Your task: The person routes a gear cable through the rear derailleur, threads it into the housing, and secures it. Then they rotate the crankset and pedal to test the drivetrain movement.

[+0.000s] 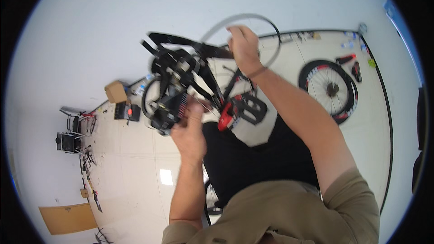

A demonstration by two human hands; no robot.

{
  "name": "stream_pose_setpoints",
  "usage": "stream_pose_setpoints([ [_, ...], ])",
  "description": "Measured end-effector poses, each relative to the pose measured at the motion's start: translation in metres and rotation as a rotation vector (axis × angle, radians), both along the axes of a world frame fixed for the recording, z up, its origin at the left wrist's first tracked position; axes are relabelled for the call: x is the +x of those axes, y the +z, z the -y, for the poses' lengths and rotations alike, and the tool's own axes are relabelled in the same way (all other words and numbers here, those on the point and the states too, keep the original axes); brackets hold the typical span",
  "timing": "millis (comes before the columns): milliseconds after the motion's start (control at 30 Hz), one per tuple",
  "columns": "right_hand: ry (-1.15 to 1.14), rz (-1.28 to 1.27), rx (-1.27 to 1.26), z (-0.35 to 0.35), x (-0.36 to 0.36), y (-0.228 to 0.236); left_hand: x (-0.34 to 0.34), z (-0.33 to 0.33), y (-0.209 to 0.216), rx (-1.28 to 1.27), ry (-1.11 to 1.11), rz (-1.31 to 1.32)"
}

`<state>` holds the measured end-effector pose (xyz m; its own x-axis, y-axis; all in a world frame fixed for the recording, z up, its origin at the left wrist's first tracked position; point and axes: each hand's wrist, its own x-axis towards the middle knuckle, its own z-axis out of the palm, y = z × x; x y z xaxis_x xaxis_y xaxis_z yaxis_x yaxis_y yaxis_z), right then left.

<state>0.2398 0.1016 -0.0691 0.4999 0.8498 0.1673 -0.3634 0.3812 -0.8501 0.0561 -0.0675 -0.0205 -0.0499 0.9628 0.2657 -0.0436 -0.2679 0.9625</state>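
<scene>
A black bicycle frame [205, 70] with red parts is in front of me, blurred in places. My right hand [245, 50] is closed round the end of a thick black tube on its far side. Lower and to the left, my left hand [190, 129] has its fingers curled against a dark, boxy part with a red-and-white striped edge [182, 105]; what the fingertips hold is hidden. Between my forearms lies a black pedal [252, 108], beside a red piece [224, 118]. Behind my right hand arcs a thin dark loop [270, 21].
A loose wheel [332, 89] with a black tyre lies on the floor at right, near red-and-black parts [347, 58]. At left are a cardboard box [116, 92], a dark open case [126, 111] and black chairs [68, 142]. Walls with dark skirting bound the pale floor.
</scene>
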Motion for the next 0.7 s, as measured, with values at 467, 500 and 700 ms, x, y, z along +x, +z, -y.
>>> stream_pose_setpoints([
  [467,-0.042,0.171,0.083,-0.027,-0.006,0.005,0.011,-0.029,0.055,0.28,-0.055,0.139],
  [500,-0.035,0.154,0.063,-0.029,-0.009,0.006,0.011,-0.03,0.057,0.298,-0.045,0.162],
  [700,-0.153,0.324,0.019,-0.045,-0.015,0.004,-0.021,-0.032,0.076,0.509,0.0,0.259],
])
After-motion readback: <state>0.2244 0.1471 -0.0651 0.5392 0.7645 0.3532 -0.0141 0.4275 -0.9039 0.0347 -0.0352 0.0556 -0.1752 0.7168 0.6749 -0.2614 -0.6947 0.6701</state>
